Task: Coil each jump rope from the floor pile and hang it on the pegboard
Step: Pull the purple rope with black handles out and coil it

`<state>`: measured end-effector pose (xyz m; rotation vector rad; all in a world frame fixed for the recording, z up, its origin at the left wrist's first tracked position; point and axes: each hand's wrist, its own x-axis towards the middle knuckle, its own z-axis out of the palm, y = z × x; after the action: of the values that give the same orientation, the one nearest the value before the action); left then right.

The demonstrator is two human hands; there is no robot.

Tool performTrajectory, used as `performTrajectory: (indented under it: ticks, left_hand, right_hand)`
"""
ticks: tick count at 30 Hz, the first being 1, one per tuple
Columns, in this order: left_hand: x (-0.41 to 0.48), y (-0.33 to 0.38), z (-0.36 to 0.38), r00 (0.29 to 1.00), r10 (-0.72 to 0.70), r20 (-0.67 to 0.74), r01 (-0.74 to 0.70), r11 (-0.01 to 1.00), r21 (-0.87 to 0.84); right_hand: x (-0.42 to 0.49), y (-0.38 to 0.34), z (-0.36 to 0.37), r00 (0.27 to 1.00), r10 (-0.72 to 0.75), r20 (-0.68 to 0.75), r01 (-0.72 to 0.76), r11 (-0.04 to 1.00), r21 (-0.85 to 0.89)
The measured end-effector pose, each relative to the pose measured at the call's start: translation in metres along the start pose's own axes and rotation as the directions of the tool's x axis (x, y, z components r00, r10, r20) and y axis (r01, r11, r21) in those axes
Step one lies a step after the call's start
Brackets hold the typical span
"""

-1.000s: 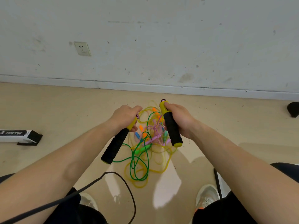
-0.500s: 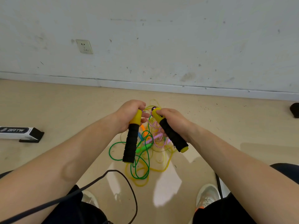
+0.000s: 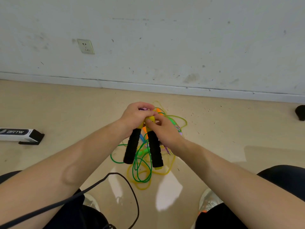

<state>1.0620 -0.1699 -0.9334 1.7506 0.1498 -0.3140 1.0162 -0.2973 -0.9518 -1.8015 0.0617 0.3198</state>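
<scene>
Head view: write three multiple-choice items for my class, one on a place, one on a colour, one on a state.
1. Where is the wall socket?
A. On the floor
B. On the wall, upper left
C. At the wall's far right

2. What colour are the foam grips of the left handle and right handle?
A. Black
B. Red
C. White

3. How are the handles placed?
A. Lying loose on the floor
B. Hung on a peg
C. Held up in the hands

Answers:
1 B: it sits on the wall at upper left.
2 A: both grips are black, with yellow ends.
3 C: the left hand and right hand grip their tops above the rope pile.
</scene>
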Motion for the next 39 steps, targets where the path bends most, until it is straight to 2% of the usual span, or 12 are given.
performTrajectory:
  ticks: [3, 5, 7, 9, 12, 14, 19, 22, 24, 27, 31, 39]
  left_hand:
    - [0.002, 0.002, -0.010, 0.992, 0.088, 0.094, -0.108, 0.968, 0.227]
    - [0.001, 0.005, -0.015, 0.981, 0.086, 0.176, -0.132, 0.955, 0.267]
    - [-0.003, 0.010, -0.018, 0.956, 0.094, 0.277, -0.178, 0.939, 0.294]
    - [-0.008, 0.016, -0.019, 0.918, 0.079, 0.388, -0.208, 0.930, 0.304]
    - [-0.014, 0.021, -0.018, 0.865, 0.042, 0.500, -0.211, 0.934, 0.288]
    - [-0.017, 0.023, -0.019, 0.851, 0.045, 0.523, -0.224, 0.932, 0.285]
    - [-0.019, 0.024, -0.026, 0.845, 0.026, 0.534, -0.182, 0.953, 0.241]
    - [-0.017, 0.019, -0.025, 0.885, 0.018, 0.466, -0.167, 0.946, 0.280]
    - [-0.017, 0.014, -0.024, 0.877, 0.014, 0.481, -0.148, 0.959, 0.242]
    - [-0.014, 0.008, -0.026, 0.852, 0.027, 0.523, -0.157, 0.966, 0.206]
    - [-0.012, 0.002, -0.024, 0.852, 0.031, 0.522, -0.212, 0.933, 0.290]
    - [-0.018, 0.005, 0.002, 0.864, 0.239, 0.442, -0.304, 0.949, 0.081]
  right_hand:
    - [0.004, -0.009, -0.022, 0.998, -0.021, 0.054, 0.036, 0.956, -0.292]
    - [0.008, -0.015, -0.038, 0.994, 0.040, -0.106, -0.083, 0.895, -0.438]
    - [0.013, -0.015, -0.052, 0.966, -0.019, -0.260, -0.138, 0.807, -0.575]
    - [0.017, -0.012, -0.061, 0.981, -0.084, -0.176, -0.013, 0.873, -0.488]
    - [0.020, -0.009, -0.064, 0.975, -0.070, 0.212, 0.133, 0.944, -0.303]
    - [0.020, -0.007, -0.065, 0.931, -0.047, 0.363, 0.128, 0.970, -0.204]
    - [0.018, -0.013, -0.078, 0.958, -0.019, 0.286, 0.064, 0.987, -0.146]
    - [0.017, -0.022, -0.085, 0.961, -0.068, 0.269, 0.061, 0.998, 0.034]
    - [0.014, -0.030, -0.086, 0.960, -0.094, 0.263, 0.059, 0.989, 0.138]
    - [0.010, -0.038, -0.084, 0.967, -0.156, 0.201, 0.155, 0.988, 0.024]
    - [0.006, -0.047, -0.079, 0.956, -0.159, 0.246, 0.186, 0.979, -0.089]
    - [0.006, -0.058, -0.075, 0.952, -0.171, 0.254, 0.247, 0.920, -0.305]
